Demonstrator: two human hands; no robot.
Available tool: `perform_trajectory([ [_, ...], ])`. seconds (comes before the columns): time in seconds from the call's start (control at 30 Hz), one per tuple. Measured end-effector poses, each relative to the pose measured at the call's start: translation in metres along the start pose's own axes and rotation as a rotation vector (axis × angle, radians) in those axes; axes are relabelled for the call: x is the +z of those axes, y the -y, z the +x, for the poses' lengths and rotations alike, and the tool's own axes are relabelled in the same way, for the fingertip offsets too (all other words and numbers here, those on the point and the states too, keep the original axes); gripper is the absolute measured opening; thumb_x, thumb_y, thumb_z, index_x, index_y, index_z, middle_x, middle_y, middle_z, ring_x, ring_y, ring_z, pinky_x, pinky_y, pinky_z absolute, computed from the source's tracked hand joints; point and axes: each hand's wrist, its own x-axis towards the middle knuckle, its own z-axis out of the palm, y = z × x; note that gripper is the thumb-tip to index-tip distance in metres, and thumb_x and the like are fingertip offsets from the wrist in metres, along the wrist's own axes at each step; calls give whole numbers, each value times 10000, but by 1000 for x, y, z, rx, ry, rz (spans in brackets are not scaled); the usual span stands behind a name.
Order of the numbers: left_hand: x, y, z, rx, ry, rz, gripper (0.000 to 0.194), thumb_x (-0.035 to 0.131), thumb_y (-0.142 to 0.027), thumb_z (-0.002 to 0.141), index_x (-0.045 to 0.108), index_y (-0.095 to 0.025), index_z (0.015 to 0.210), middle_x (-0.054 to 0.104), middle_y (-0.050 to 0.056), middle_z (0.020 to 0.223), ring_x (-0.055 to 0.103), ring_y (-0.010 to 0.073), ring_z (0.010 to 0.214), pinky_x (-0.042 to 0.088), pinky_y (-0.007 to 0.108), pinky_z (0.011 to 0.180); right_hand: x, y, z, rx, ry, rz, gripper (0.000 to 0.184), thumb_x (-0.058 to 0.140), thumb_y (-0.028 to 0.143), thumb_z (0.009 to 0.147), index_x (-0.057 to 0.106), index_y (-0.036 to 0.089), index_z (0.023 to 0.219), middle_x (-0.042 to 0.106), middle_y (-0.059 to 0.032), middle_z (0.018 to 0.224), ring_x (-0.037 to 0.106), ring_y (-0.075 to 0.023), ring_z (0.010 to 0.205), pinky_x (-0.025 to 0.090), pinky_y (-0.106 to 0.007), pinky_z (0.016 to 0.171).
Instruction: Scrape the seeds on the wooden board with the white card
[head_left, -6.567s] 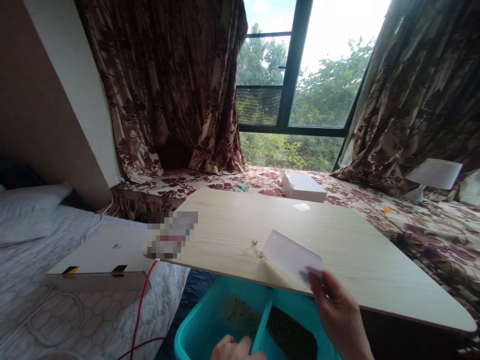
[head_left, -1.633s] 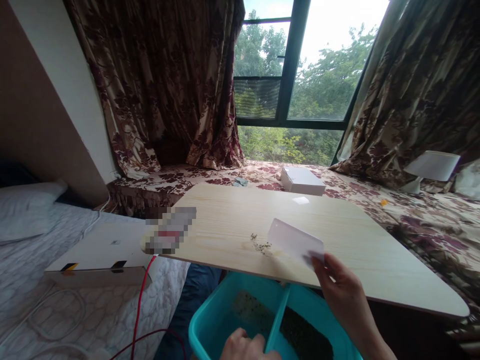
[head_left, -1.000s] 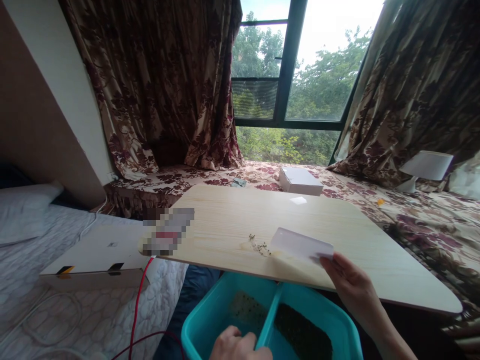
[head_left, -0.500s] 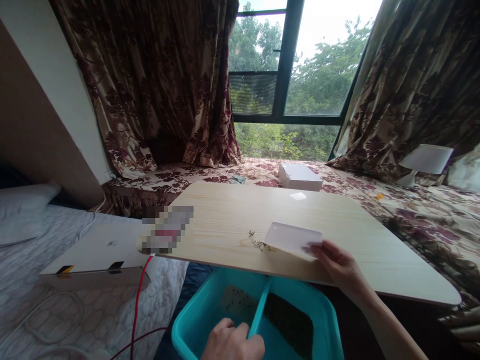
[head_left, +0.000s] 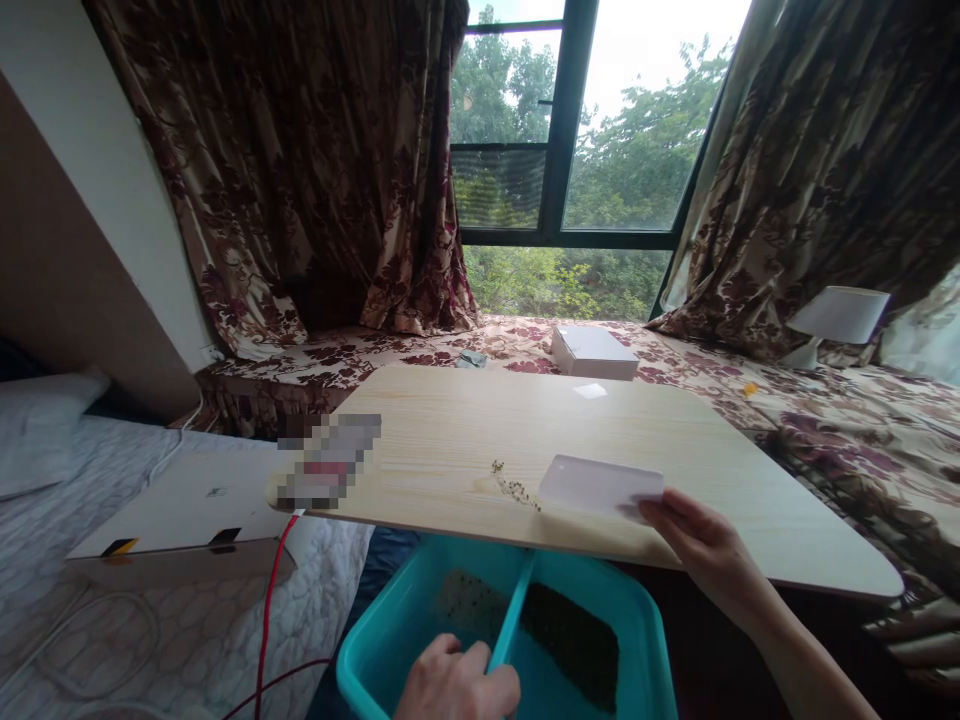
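Observation:
My right hand (head_left: 701,535) pinches the right end of a thin, whitish plastic sheet (head_left: 600,486), tilted just over the pale wooden tabletop (head_left: 442,430). Left of the sheet lies a scatter of small dark grains (head_left: 516,490), apart from its edge. Below the table's front edge sits a teal two-compartment tub (head_left: 651,640). My left hand (head_left: 459,682) is closed at its divider (head_left: 514,606), fingers curled over the near part. Scattered dark specks lie in the left compartment; a dark mass of fine grains (head_left: 574,640) covers part of the right one.
A pixelated object (head_left: 334,465) rests at the tabletop's left end, with a red cable (head_left: 271,600) hanging down. A flat white box (head_left: 187,505) lies on the bed at left. Behind the table, a white box (head_left: 596,350) and a lamp (head_left: 840,318) stand on the window seat.
My right hand has moved the plastic sheet to the right, widening the gap to the grains. My left hand stays at the tub's divider. The whole view has shifted slightly.

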Motion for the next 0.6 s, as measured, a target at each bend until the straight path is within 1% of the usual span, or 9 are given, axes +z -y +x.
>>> perform_trajectory([
  [0.07,-2,0,0,-9,8,3,26,597,-278,782,617,-261,784,585,-13,702,528,154,629,300,250,616,0,2,-1,-1,13,-7,386,724,557,559,726,202,712,736,-62,756,674,-215,681,570,-304,657],
  [0.17,1,1,0,-12,18,-18,28,585,-248,782,613,-250,780,584,-15,713,536,146,632,326,242,663,-2,5,-3,-2,7,-27,406,718,581,552,726,201,695,736,-63,741,672,-218,664,572,-303,633],
  [0.27,5,3,1,-23,32,-51,40,575,-258,786,613,-248,786,576,-18,717,537,140,629,344,243,715,-2,7,-2,-6,-3,-38,423,712,592,553,727,197,702,735,-65,740,672,-220,662,571,-302,622],
  [0.37,5,4,1,-29,51,-64,49,572,-270,793,616,-249,790,583,-20,723,538,140,632,348,245,725,1,7,-1,-18,-4,-32,436,705,602,557,724,194,710,733,-65,749,665,-213,661,565,-298,613],
  [0.5,4,4,0,-16,35,-68,51,567,-261,793,616,-248,791,585,-22,720,535,135,628,351,242,736,4,7,2,-5,2,-35,418,710,593,552,715,196,681,720,-51,708,645,-196,625,550,-279,575],
  [0.6,4,3,0,-31,26,-72,53,568,-263,794,619,-250,792,578,-21,716,537,136,628,355,245,753,4,8,2,16,19,-30,400,721,576,544,706,193,657,713,-47,686,634,-189,605,543,-272,560],
])
